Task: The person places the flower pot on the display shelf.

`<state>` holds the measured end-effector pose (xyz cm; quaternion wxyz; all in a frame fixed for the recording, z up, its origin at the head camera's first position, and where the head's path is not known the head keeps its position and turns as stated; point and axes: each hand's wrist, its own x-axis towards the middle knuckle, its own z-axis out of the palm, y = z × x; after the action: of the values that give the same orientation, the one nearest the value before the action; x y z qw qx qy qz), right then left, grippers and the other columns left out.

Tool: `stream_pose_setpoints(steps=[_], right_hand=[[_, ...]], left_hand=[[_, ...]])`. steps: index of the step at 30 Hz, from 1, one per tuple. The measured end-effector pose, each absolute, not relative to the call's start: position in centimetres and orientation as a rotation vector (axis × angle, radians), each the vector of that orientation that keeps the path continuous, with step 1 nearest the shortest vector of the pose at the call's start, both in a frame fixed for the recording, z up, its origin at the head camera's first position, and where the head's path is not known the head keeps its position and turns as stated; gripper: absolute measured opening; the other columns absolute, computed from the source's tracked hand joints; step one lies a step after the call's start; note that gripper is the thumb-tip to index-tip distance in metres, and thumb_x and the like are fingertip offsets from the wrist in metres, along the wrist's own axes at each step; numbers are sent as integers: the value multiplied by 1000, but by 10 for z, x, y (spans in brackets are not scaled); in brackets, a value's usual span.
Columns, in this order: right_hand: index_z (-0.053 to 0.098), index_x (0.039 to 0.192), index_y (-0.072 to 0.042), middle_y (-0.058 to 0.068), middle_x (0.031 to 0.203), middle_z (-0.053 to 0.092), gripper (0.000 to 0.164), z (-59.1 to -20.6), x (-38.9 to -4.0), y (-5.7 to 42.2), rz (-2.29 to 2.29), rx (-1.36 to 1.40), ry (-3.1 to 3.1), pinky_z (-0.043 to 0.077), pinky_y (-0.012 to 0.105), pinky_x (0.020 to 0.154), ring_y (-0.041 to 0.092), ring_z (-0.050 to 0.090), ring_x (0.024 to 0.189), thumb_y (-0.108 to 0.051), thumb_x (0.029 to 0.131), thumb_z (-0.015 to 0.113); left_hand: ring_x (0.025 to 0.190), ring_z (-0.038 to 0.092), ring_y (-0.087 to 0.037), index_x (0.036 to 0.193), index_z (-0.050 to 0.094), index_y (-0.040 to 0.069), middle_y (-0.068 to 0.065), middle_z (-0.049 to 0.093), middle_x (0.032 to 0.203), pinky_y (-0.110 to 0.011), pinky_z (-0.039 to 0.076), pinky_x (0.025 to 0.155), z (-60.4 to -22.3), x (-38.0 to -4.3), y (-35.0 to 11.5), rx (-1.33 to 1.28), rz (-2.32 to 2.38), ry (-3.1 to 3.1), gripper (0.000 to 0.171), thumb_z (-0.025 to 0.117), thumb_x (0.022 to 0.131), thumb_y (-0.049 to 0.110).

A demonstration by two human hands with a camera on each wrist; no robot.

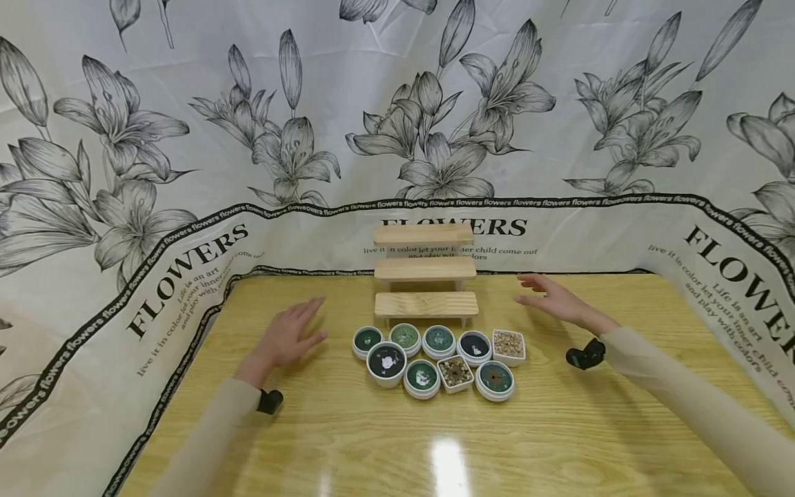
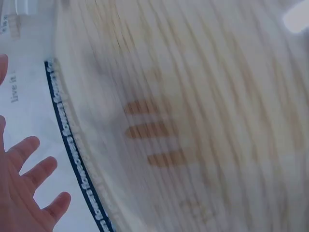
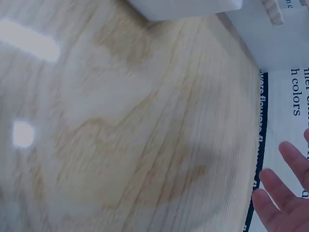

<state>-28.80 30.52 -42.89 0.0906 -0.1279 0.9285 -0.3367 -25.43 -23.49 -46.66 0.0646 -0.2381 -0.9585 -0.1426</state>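
My left hand (image 1: 282, 339) is held over the table left of a group of small white pots, its fingers loosely extended and holding nothing. On the far right, my right hand (image 1: 555, 301) hovers beside a three-step wooden stand (image 1: 426, 304), also holding nothing. Between the hands sit round pots with dark or green contents, such as a taller pot (image 1: 386, 364) with a white patch and a green-filled pot (image 1: 405, 337). Two square pots hold pebbles: a pale one (image 1: 508, 346) and a brown one (image 1: 455, 373). Spread fingers (image 2: 41, 171) show in the left wrist view.
The wood-grain table (image 1: 348, 442) is backed by a white flower-printed cloth (image 1: 335, 159) that also encloses both sides. The stand is close to the cloth at the table's back edge, with the pots in front of it.
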Motion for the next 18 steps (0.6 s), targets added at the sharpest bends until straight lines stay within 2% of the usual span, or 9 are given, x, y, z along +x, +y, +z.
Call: stream_pose_setpoints(steps=[8, 12, 18], right_hand=[[29, 147, 3, 32, 142, 40, 67, -423, -300, 287, -1118, -297, 2608, 43, 57, 102, 47, 41, 130, -35, 97, 54], [28, 147, 4, 32, 143, 40, 66, -422, -305, 279, -1238, -318, 2479, 42, 56, 105, 45, 43, 129, -32, 98, 53], [20, 147, 9, 35, 143, 38, 65, -424, -310, 271, -1381, -376, 2256, 36, 55, 110, 47, 44, 128, -24, 99, 50]], left_hand=[[127, 47, -41, 149, 35, 14, -18, 48, 143, -62, 36, 104, -474, -247, -221, -716, -539, -2860, 66, 57, 93, 41], [125, 49, -42, 147, 39, 12, -20, 52, 139, -61, 38, 104, -472, -243, -213, -713, -622, -2835, 63, 59, 93, 37], [123, 53, -37, 145, 42, 12, -16, 55, 137, -55, 43, 103, -473, -238, -202, -660, -793, -2831, 59, 60, 94, 34]])
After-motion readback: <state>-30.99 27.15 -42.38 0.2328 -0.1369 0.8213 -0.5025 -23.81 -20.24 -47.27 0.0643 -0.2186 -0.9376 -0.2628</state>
